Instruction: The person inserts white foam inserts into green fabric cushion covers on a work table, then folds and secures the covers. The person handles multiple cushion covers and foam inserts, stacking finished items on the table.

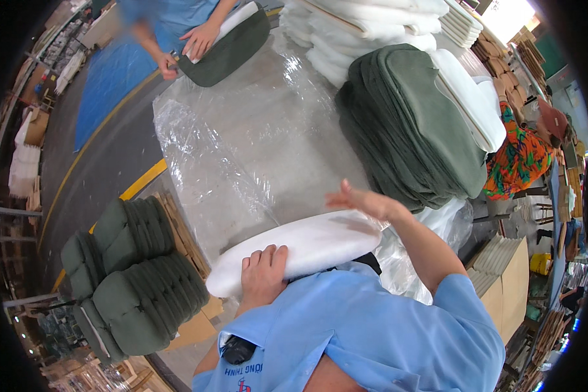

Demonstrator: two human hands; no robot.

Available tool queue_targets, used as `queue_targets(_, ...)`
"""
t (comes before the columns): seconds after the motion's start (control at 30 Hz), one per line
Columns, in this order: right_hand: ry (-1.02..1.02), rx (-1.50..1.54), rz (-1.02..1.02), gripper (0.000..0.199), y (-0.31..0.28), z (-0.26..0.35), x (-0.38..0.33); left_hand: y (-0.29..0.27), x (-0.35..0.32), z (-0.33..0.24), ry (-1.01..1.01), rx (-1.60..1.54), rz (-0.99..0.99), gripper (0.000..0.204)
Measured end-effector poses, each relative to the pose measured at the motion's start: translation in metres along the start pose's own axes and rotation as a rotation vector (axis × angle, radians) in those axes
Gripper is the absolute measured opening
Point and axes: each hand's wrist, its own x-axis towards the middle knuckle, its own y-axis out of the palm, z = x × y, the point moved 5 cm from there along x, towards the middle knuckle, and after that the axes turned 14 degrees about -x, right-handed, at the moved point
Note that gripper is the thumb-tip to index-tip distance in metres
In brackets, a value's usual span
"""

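I see open plastic-covered surface (255,137) ahead of my hands; the green cover stack (411,124) blocks the right, white pads (366,29) behind.

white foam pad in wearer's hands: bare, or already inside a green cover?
Bare. The white foam pad shows white along its whole length; left hand grips its near edge, right hand hovers open above it.

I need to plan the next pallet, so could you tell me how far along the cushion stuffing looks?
Done: stuffed green cushions are stacked beside the table. In hand: the left hand presses a white foam pad at the plastic-covered table edge, the right hand open above it. Left: a tall stack of empty green covers and white pads.
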Motion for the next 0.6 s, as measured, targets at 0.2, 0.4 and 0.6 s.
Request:
queue_targets(0.2,0.183,-0.383,0.041,0.099,-0.015,-0.030,-0.002,-0.001,0.002,-0.002,0.013,0.010,-0.018,0.066)
queue_targets(0.4,-0.035,0.328,-0.022,0.100,-0.019,-0.041,-0.004,-0.001,0.005,-0.001,-0.002,0.001,0.016,0.069)
queue_targets(0.6,0.148,0.026,0.005,0.103,-0.014,-0.068,-0.002,-0.004,0.007,-0.001,-0.003,-0.002,0.030,0.067)
